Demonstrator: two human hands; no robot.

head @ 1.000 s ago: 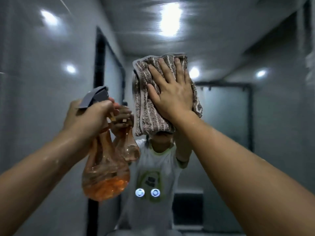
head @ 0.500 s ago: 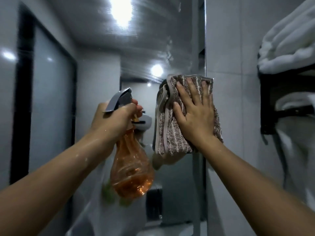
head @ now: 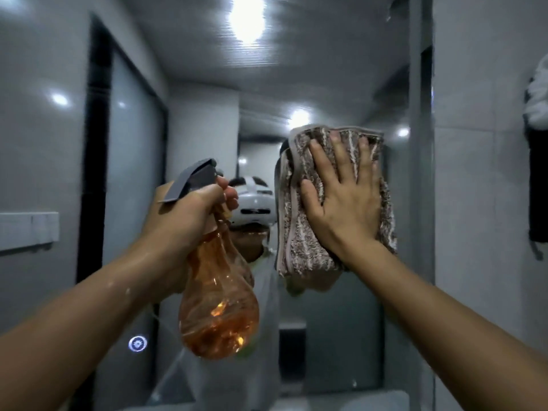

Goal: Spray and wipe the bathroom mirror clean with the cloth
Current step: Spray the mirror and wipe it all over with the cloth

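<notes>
Pressing: right hand (head: 345, 200), fingers spread flat, on folded brown-striped terry cloth (head: 299, 232) against glossy mirror (head: 326, 69) | left hand (head: 184, 215) clamped on bulbous orange translucent plastic spray bottle (head: 219, 310), left of cloth

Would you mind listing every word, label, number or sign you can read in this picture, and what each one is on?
No readable text anywhere.
Mirror: one glowing round touch icon at lower left, a symbol only, too blurred to make out.
Orange spray bottle in the left hand: no label visible.
Striped cloth under the right hand: no tag or print visible.
</notes>
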